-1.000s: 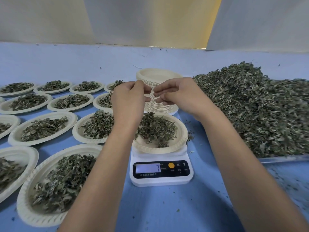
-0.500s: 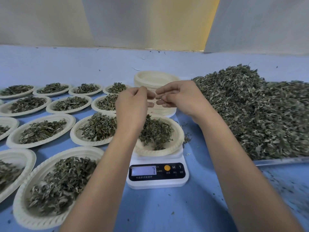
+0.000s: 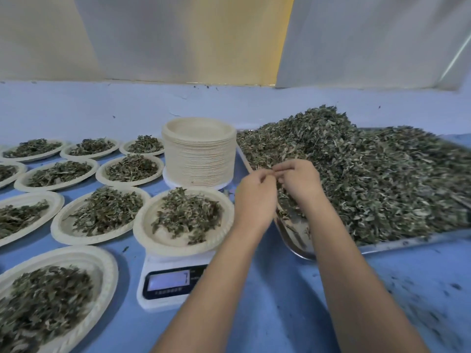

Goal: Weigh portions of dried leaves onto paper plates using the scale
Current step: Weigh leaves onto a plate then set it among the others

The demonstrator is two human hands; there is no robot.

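Left hand, right hand — fingers curled, tips meeting; any pinch too blurred to tell. Leaf pile just beyond fingers; loaded plate on scale left of them.

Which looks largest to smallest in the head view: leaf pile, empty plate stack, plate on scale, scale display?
leaf pile
plate on scale, empty plate stack: alike, unranked
scale display

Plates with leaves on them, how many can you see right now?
10. Three plates in the back row, three in the next, two in the third, one on the scale, one nearest. Others may be hidden behind the stack or off-frame left.
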